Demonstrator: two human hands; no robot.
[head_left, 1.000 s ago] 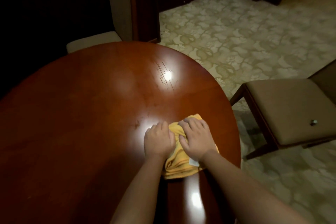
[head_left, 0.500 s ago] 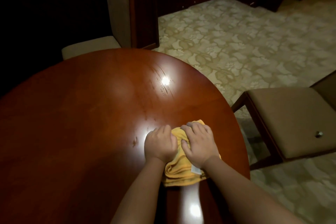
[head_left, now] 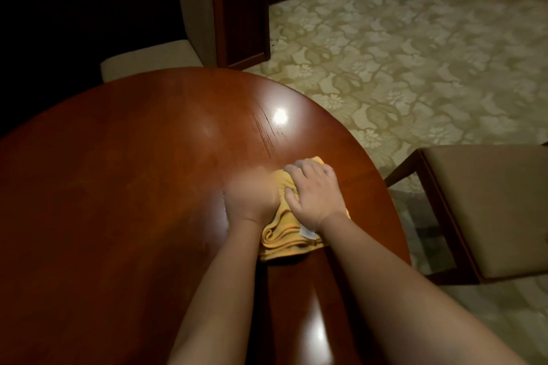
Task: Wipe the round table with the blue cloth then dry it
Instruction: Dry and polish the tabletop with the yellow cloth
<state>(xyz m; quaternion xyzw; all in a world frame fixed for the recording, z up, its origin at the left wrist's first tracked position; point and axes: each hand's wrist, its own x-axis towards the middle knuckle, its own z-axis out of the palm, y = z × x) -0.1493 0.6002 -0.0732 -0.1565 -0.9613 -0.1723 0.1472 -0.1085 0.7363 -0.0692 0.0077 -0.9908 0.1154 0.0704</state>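
While both hands press down side by side, the yellow cloth [head_left: 284, 241] lies bunched under them on the table [head_left: 118, 216]. Right hand [head_left: 314, 192] curls its fingers into the cloth. Left hand [head_left: 252, 198] is blurry; its grip is unclear. Farther off stands a chair [head_left: 486, 204].

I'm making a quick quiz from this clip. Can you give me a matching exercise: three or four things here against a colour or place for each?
Things:
1. cloth
2. table
3. carpet
4. chair

Descriptions:
A. pale, flower-patterned
B. yellow, under both hands
C. brown seat, right of the table
D. glossy reddish wood

Pairs: 1-B, 2-D, 3-A, 4-C
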